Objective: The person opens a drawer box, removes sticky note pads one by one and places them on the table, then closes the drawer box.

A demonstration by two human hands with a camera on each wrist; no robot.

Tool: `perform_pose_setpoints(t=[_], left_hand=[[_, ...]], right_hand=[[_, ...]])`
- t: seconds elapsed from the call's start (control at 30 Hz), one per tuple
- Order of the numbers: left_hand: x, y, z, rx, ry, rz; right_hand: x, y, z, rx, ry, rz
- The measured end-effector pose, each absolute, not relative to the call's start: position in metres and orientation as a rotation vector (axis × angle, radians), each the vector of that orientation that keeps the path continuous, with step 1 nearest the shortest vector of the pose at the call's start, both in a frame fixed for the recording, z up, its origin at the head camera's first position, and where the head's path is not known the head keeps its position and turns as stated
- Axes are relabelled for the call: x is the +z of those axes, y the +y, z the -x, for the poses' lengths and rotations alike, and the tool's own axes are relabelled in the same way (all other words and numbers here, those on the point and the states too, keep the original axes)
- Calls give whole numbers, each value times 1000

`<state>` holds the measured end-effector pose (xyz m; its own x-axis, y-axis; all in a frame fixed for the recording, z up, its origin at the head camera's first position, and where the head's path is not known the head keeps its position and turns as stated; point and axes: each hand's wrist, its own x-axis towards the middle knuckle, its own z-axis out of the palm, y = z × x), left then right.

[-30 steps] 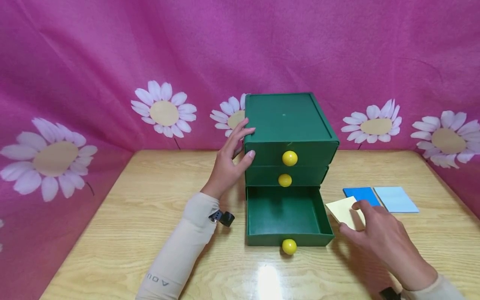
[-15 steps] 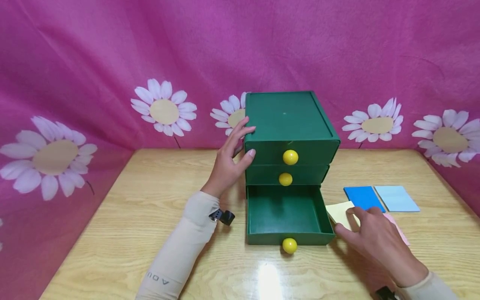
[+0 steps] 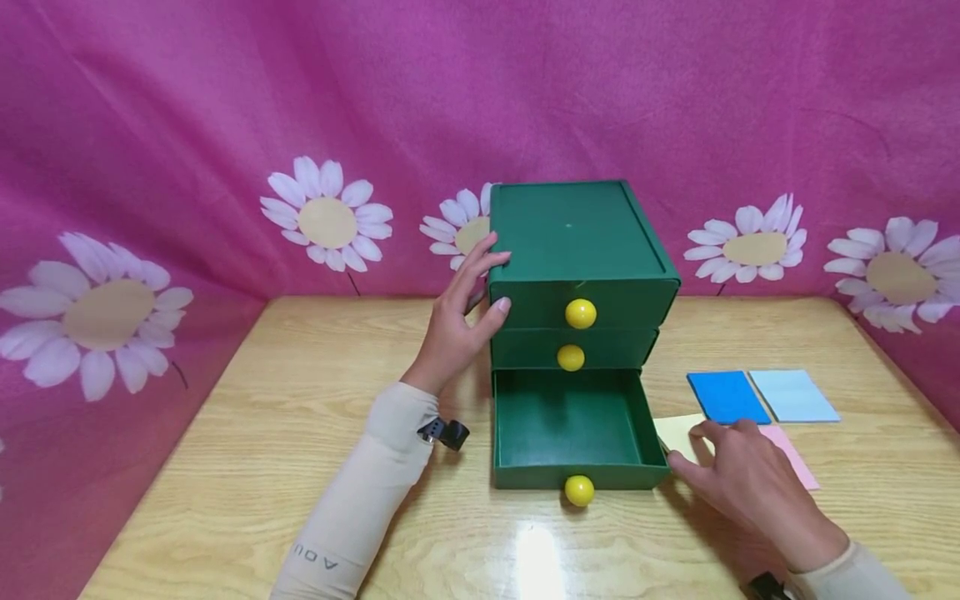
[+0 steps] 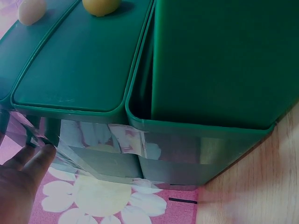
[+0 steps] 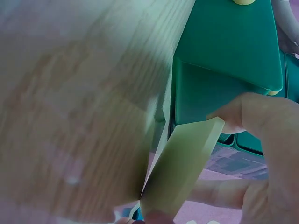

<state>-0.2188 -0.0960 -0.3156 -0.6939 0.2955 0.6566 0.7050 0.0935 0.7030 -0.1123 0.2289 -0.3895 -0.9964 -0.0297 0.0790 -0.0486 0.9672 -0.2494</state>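
Observation:
A green drawer unit (image 3: 585, 233) with yellow knobs stands on the table; its bottom drawer (image 3: 577, 477) is pulled out with nothing inside. My left hand (image 3: 453, 329) rests against the unit's upper left side, fingers fairly straight, thumb at the front edge. Just right of the drawer, my right hand (image 3: 761, 479) pinches a pale yellow sticky note pad (image 3: 677, 433) between thumb and fingers. In the right wrist view the yellow pad (image 5: 182, 163) is tilted, its lower edge close to the table. Part of it is hidden behind the fingers.
Behind the right hand lie a blue pad (image 3: 726, 396) and a light blue pad (image 3: 795, 396). A pink pad (image 3: 792, 457) shows partly beyond the knuckles. A pink cloth with daisies (image 3: 585, 92) hangs behind the wooden table (image 3: 315, 400).
My right hand has shifted left and lowered the yellow pad beside the open drawer. The pink pad has come into view behind it. My left hand stays in place.

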Motion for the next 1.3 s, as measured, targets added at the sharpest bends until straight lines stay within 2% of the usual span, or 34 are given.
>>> perform_pose_setpoints(t=[1.3], left_hand=[[-317, -95, 219, -1634, -2024, 984]], right_hand=[[-390, 223, 112, 204, -3181, 4]])
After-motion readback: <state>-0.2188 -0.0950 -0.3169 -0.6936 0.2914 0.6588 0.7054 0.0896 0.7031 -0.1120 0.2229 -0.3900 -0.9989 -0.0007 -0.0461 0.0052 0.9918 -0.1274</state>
